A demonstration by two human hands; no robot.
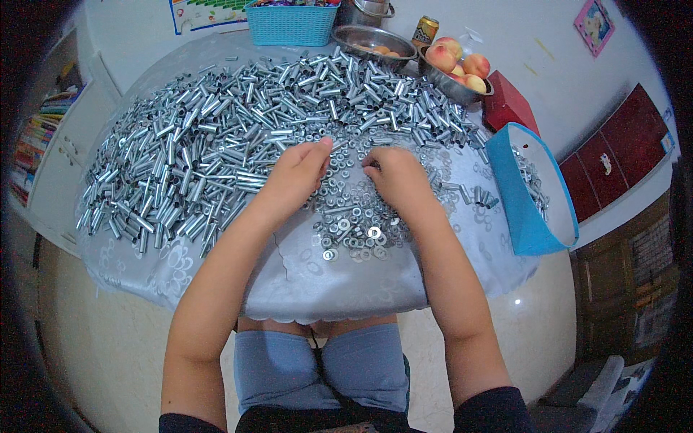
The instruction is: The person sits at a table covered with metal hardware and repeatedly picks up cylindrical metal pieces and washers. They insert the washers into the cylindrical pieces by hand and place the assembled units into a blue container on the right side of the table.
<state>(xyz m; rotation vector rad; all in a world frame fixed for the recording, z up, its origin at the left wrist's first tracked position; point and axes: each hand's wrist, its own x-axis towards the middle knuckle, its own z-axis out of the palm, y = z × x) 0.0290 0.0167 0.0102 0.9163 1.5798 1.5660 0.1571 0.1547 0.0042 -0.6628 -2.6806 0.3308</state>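
A large heap of short silver metal tubes point(188, 137) spreads over the left and far parts of the table. In front of its middle lies a loose pile of small metal nuts and washers point(354, 220). My left hand point(297, 172) hovers where tubes and nuts meet, its thumb and fingers pressed together; what they hold, if anything, is hidden. To its right, my right hand point(398, 177) is above the nuts with its fingers curled in toward the left hand. A gap separates the two hands, and nothing in the right fingers can be made out.
A blue fabric bin point(516, 195) holding metal pieces lies at the right edge of the silvery tablecloth point(325, 289). Behind the heap stand a turquoise basket point(292, 25), a steel bowl point(354, 36), a bowl of peaches point(462, 90), a can point(425, 32) and a red box point(509, 105).
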